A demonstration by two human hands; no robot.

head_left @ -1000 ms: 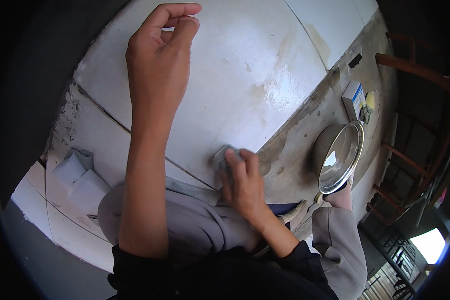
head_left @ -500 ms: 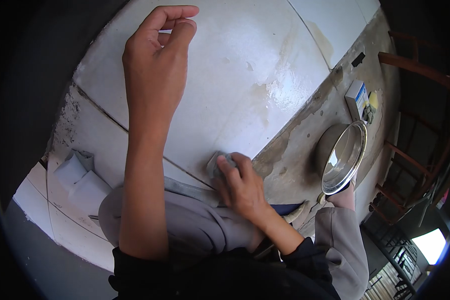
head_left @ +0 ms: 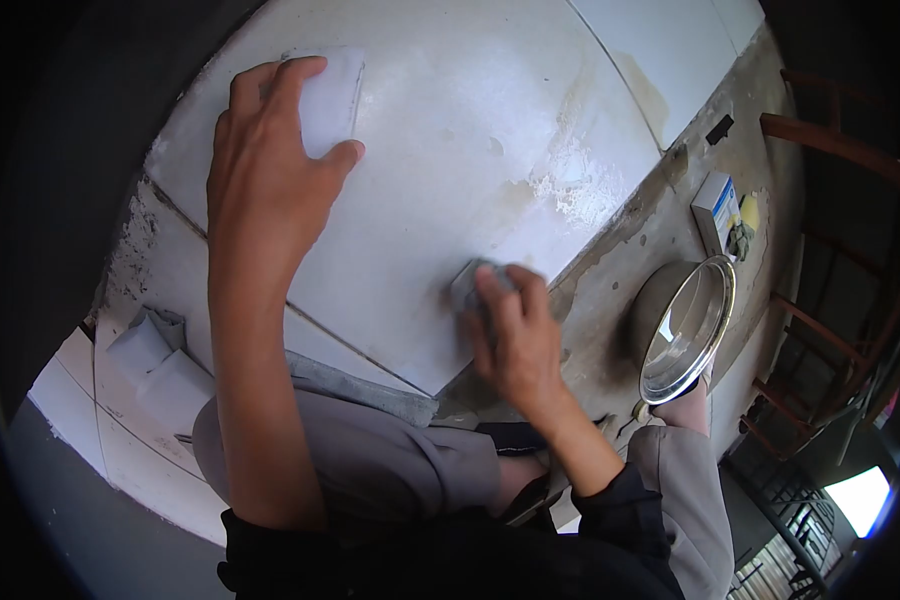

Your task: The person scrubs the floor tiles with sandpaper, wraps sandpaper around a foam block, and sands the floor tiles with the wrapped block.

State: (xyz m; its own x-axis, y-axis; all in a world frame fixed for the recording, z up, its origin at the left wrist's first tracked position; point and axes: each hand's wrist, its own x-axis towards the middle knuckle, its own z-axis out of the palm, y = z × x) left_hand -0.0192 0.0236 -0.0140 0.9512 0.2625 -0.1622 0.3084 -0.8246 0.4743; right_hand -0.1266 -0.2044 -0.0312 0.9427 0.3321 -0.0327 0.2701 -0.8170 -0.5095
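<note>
Right, right hand point(head_left: 525, 350) first: fingers and thumb together on a small grey faceted piece point(head_left: 463, 288), cloth or pad, can't tell which. The piece sits directly under the fingertips, against the large white flat slab point(head_left: 420, 180), close to its long right-hand edge. Fingers are a bit blurred, so the hand looks to be moving. Step in hand reads as a rubbing pass on the slab; any further stroke calls for even, flat pressure and care at that edge.

Left hand point(head_left: 270, 180), well apart on the far left part of the slab: closed around a white rectangular block point(head_left: 332, 100), thumb at the near right corner, fingers over the left side and far edge. Can't tell if the block bears on the slab or is lifted slightly.

Outward: grey cloth strip point(head_left: 365, 393) between slab and the person's trouser leg point(head_left: 400, 450). Pale grey-white pieces point(head_left: 175, 385) left of the left forearm. Right side: round silver metal basin point(head_left: 660, 315) near the foot, white-and-blue box point(head_left: 712, 212) beyond it, yellow sponge-like item point(head_left: 749, 211) beside the box, small black flat object point(head_left: 719, 130) farther out.
</note>
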